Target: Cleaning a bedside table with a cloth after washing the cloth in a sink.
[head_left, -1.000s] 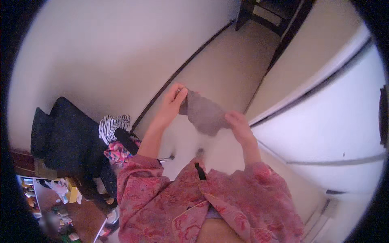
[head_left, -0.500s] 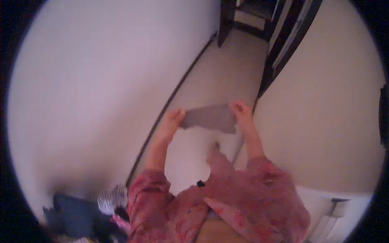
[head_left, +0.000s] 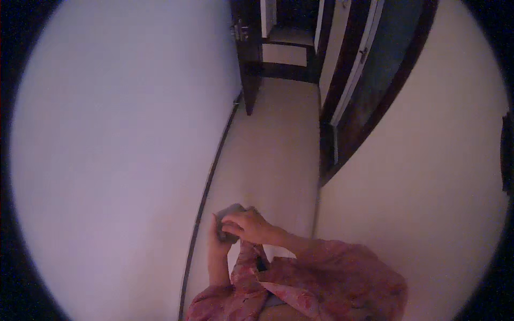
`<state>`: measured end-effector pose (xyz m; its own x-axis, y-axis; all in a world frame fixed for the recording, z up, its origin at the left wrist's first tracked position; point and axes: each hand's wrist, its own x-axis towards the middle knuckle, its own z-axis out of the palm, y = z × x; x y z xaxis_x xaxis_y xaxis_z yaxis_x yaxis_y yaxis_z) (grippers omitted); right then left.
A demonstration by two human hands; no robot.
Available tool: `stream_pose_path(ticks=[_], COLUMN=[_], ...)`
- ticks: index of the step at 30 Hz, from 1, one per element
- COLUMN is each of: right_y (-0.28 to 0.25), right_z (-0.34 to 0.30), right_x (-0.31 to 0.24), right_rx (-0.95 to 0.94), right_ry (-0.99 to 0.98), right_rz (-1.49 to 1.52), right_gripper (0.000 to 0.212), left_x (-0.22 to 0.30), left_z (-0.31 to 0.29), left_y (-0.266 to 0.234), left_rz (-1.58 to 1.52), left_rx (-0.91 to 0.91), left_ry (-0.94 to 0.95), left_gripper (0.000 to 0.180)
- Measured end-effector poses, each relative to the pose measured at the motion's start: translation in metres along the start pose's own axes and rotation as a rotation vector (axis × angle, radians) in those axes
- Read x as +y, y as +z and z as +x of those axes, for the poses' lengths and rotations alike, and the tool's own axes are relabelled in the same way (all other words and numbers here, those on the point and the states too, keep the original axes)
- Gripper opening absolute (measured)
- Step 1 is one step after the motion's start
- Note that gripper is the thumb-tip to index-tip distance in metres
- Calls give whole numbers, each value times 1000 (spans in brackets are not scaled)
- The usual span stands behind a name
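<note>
A small grey cloth (head_left: 230,209) is bunched or folded up between my two hands, low in the middle of the view. My left hand (head_left: 216,239) grips it from the left side, and much of that hand lies behind the cloth. Across the front of it lies my right hand (head_left: 249,226), its fingers curled over the cloth. Whether the cloth is a garment or a rag I cannot tell, as the hands cover most of it.
A pale wall (head_left: 118,139) with a dark skirting runs along the left, and a cream wall (head_left: 407,176) along the right. The tiled corridor floor (head_left: 267,144) leads away to an open dark door (head_left: 249,64). A dark-framed glazed door (head_left: 375,69) stands at the right.
The cloth was stretched wide between both hands; now it is bunched small. My right hand has come left to meet my left hand. The view has tilted up along the corridor.
</note>
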<state>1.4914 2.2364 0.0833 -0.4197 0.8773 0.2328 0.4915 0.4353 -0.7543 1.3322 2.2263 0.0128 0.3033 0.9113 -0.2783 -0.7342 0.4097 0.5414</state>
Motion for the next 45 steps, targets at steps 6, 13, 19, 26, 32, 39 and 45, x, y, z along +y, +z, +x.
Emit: stream_pose_path(ticks=[6,13,19,26,32,39,45], right_y=[-62,-191,-299,-495,-655,-821,-982], right_z=[126,228,273,373,463,569,662], right_x=[147,293,371,469,595,799,940], right_rx=[-21,96,659,861,843,788,774], right_ry=[190,269,590,567,596,648,661], right_rz=[-28,-126,862,1130,1109,1041,935], right_gripper=[35,63,69,54,52,50,49], left_x=[41,76,52,-26,-48,-51,-63], left_z=[185,435,614,824,1035,1256,1431], left_y=[0,105,251,377,421,430,491], left_rz=[148,188,407,384,994,687,460], left_rx=[161,-208,-373,-383,-513,-22,197], left_ry=[-15,-280,-542,-673,-240,-289,-212], left_gripper=[47,47,45,40,37,40,33])
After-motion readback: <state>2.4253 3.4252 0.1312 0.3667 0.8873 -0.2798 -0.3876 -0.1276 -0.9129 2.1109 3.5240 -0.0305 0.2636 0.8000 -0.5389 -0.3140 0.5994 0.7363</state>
